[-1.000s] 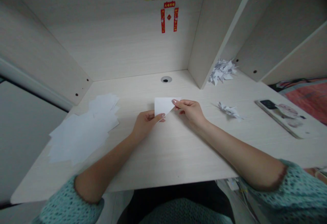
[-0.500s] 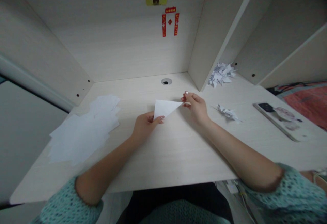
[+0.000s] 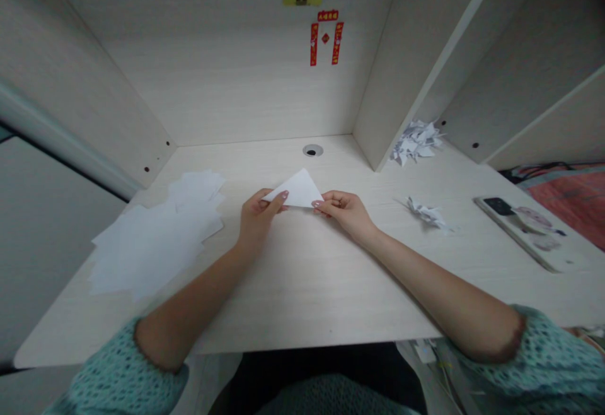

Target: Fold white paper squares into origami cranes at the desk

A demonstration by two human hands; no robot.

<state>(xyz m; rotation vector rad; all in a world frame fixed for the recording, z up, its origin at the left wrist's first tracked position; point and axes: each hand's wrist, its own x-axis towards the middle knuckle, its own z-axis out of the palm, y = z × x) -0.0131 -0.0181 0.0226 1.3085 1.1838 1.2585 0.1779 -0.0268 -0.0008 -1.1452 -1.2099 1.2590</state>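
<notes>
A white sheet of paper folded into a triangle [image 3: 299, 189] is held between both hands above the desk, one corner pointing away from me. My left hand [image 3: 258, 213] pinches its left corner, thumb on top and fingers underneath. At the right corner, my right hand [image 3: 347, 213] grips the paper between thumb and fingers. The undersides of the fingers are hidden by the paper.
Loose white sheets [image 3: 151, 238] lie spread on the left of the desk [image 3: 283, 295]. A small folded paper piece [image 3: 428, 214] and a phone [image 3: 524, 232] lie to the right. Behind an upright panel [image 3: 425, 55] sits a heap of folded paper pieces [image 3: 416, 142].
The paper triangle has been turned, so its long edge now faces me. My right hand has moved from its far right tip to the near right corner; my left hand shifted slightly left.
</notes>
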